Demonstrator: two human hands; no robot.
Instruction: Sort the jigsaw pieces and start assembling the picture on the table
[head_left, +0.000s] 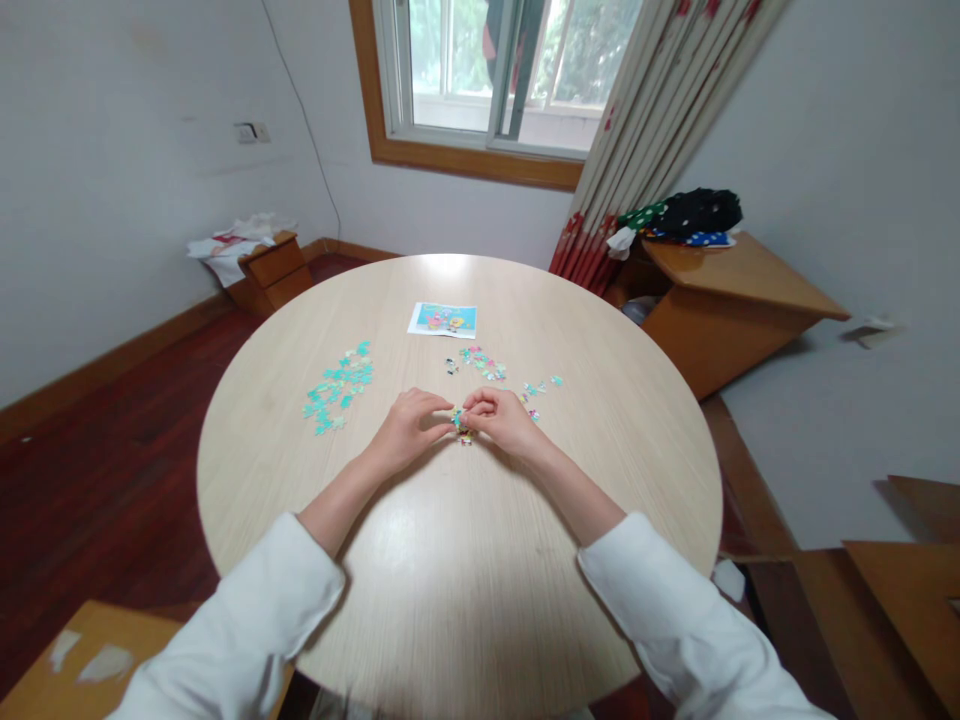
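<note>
Small jigsaw puzzle pieces (pixel 466 440) in yellow, teal and mixed colours lie in a little cluster near the table's middle, partly covered by my fingers. My left hand (pixel 411 430) rests at the left side of this cluster, thumb and forefinger apart with their tips beside the pieces. From the right, my right hand (pixel 502 418) pinches a teal puzzle piece (pixel 457 420) at the cluster's upper edge. Whether that piece is joined to the others is too small to tell. Beyond the hands lies a printed picture card (pixel 447 320) with cartoon figures on blue.
Many teal pieces (pixel 339 388) are spread on the left of the round table (pixel 420 600). Mixed-colour pieces (pixel 482 362) and a few dark ones (pixel 451 366) lie ahead; more teal pieces (pixel 536 388) are to the right. A cabinet with clothes (pixel 694 215) stands beyond the right edge.
</note>
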